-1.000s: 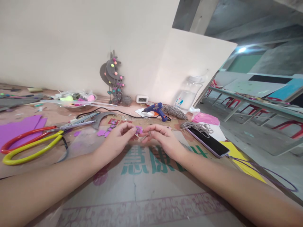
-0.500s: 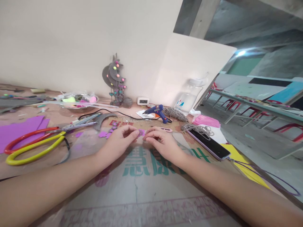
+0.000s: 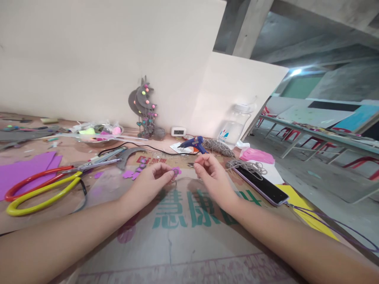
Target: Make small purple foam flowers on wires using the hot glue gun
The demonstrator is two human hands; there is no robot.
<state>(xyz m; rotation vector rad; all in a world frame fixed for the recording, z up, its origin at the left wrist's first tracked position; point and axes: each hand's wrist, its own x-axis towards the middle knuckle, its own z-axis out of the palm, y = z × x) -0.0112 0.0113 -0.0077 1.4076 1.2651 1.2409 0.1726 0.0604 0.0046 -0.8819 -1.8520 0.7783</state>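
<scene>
My left hand [image 3: 155, 175] pinches a small purple flower cutout [image 3: 177, 170] with a bit of grey at its middle. From there a thin strand of grey yarn [image 3: 189, 178] bows across to my right hand [image 3: 211, 173], whose thumb and fingertips are closed on it; the exact grip is too small to see clearly. Just left of my left hand lie several purple flower cutouts [image 3: 129, 174], some with grey centres. Between and beyond the hands, a small pointed metal tool [image 3: 191, 164] lies partly behind my right fingers.
Scissors with red and yellow handles [image 3: 44, 199] and purple sheets [image 3: 26, 171] lie left. A blue glue gun [image 3: 194, 142], grey yarn bundle [image 3: 217, 147] and clear jug [image 3: 233, 126] stand behind. A phone [image 3: 263, 185] lies right. A decorated grey moon [image 3: 143, 102] leans against the wall.
My right hand has moved away from my left, to the right and slightly up, opening a gap spanned by the strand. The left hand still pinches the flower. The view has tilted slightly up.
</scene>
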